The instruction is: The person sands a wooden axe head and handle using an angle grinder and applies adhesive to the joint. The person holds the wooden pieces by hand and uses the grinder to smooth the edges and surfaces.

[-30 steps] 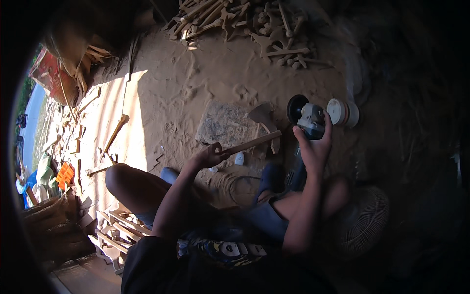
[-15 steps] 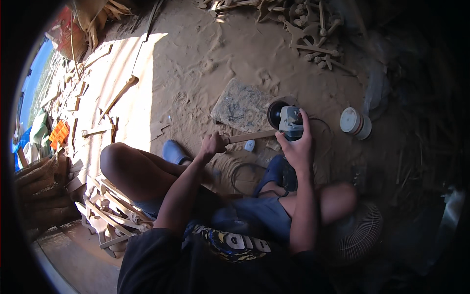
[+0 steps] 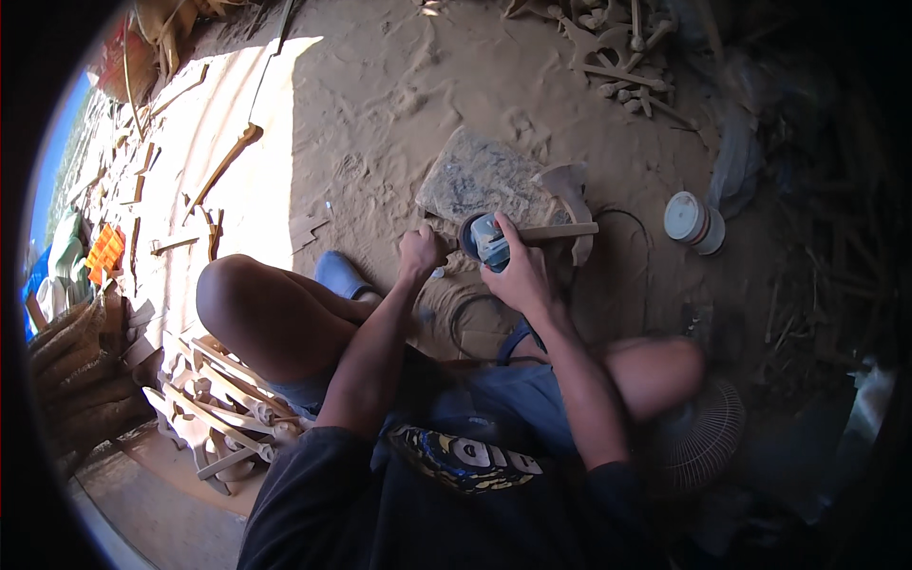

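Note:
My left hand (image 3: pixel 422 252) is closed round the near end of a wooden piece. Its straight bar (image 3: pixel 565 231) shows again to the right of the grinder. A curved, flared wooden part (image 3: pixel 570 195) crosses the bar near its right end; I cannot tell whether the two are joined. My right hand (image 3: pixel 521 275) grips an angle grinder (image 3: pixel 490 239), its round dark disc facing left, close to my left hand. The grinder hides the middle of the bar. Just beyond lies a flat, dusty stone slab (image 3: pixel 475 176), partly behind the curved part.
A white tub (image 3: pixel 696 223) stands on the sandy ground to the right. A cable (image 3: pixel 641 256) curves nearby. Carved wooden pieces are heaped at the far right (image 3: pixel 632 66) and beside my left knee (image 3: pixel 223 408). A round fan guard (image 3: pixel 708 437) is near my right knee.
The grinder and my right hand have moved left along the wooden bar, towards my left hand. The bar's right end and curved part now show beyond the grinder. The view has shifted slightly.

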{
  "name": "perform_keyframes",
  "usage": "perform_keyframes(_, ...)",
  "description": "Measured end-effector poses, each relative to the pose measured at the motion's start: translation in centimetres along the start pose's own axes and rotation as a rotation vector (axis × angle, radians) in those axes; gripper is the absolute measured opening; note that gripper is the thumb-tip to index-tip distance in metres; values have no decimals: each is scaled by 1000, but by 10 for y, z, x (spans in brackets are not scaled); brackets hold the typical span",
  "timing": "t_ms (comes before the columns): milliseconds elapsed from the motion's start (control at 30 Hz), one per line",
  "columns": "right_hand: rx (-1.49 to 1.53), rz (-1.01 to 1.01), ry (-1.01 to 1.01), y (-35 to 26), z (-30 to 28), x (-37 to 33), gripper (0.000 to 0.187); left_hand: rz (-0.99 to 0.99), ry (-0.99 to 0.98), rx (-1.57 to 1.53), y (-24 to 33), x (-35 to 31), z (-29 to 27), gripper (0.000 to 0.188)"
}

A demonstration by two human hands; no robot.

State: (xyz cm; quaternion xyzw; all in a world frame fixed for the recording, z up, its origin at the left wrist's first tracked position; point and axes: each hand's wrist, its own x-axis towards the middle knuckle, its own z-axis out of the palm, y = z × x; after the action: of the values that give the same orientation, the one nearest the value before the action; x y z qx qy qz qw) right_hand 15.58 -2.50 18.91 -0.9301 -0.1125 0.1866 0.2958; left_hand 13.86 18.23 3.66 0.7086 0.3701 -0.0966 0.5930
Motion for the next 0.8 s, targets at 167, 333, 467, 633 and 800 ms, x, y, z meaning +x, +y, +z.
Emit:
perform_keyframes(167, -14, -18, -27, -10, 4, -1, 88, -19, 12, -35, -4, 7, -5, 59)
perform_keyframes(333, -158, 52, -23, -12, 4, -6, 90, 40, 15, 68, -18, 15, 2, 60)
perform_keyframes(467, -135, 91, 4, -10, 7, -5, 91, 62, 109, 142, -31, 24, -5, 60)
perform_keyframes(633, -146, 194, 154, 30, -12, -8, 93, 62, -32, 290, -10, 16, 7, 57)
perform_keyframes(800, -166, 387, 119, 42, -40, 1, 92, 37, 10, 293, -22, 27, -4, 51)
